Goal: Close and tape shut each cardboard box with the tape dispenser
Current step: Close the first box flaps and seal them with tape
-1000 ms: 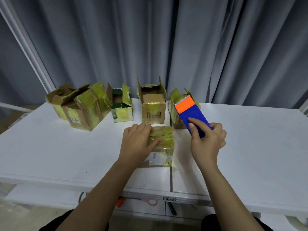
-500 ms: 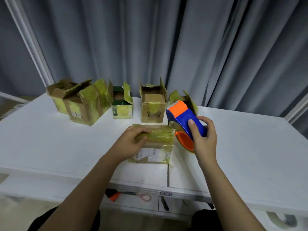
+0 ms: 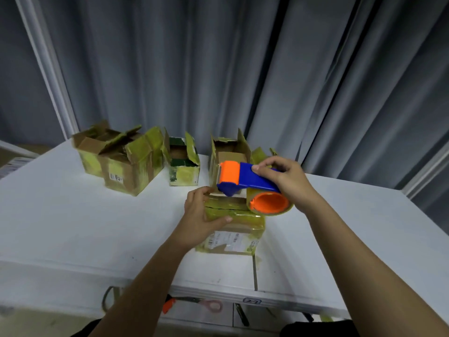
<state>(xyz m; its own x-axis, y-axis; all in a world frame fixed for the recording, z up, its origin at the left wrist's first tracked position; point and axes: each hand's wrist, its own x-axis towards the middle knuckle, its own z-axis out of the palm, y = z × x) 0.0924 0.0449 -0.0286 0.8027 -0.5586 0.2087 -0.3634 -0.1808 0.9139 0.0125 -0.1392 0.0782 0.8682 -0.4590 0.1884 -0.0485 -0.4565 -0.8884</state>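
Note:
A closed cardboard box (image 3: 238, 229) wrapped in yellowish tape sits on the white table (image 3: 73, 227) in front of me. My left hand (image 3: 201, 215) holds its left end, thumb on top and fingers curled round the far edge. My right hand (image 3: 286, 181) grips the blue and orange tape dispenser (image 3: 250, 181) above the box's far right corner. Its orange nose points left and the tape roll (image 3: 269, 203) hangs just over the box top.
Several open cardboard boxes stand in a row at the table's back: a large one (image 3: 128, 171) at the left, a green one (image 3: 183, 166), a tall one (image 3: 228, 152) behind the dispenser. Grey curtains hang behind. Scissors (image 3: 201, 304) lie on a shelf under the table edge.
My right hand has lifted the dispenser and turned it leftward, bringing it over the box's far side. My left hand has shifted to the box's left end.

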